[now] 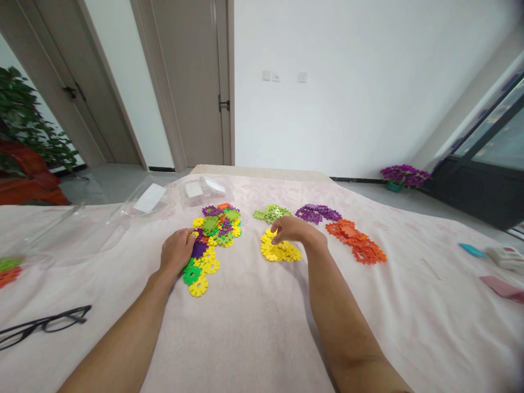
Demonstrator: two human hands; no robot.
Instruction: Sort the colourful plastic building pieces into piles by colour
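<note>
A mixed pile of plastic snowflake pieces (215, 229) in yellow, green, purple and orange lies on the pale pink cloth (254, 327). My left hand (177, 251) rests on the pile's near left side, fingers bent over the pieces; I cannot tell whether it grips one. My right hand (292, 229) hovers over the far edge of a yellow-only pile (280, 250), fingertips pinched at a yellow piece. Sorted piles lie beyond and to the right: light green (272, 213), purple (317, 213) and orange (358, 240).
Clear plastic bags with white labels (149, 199) lie at the far left. Black glasses (45, 326) sit at the near left. Green and orange pieces (8, 270) show at the left edge. A teal object (472, 250) and pink boxes (505, 273) lie at the right.
</note>
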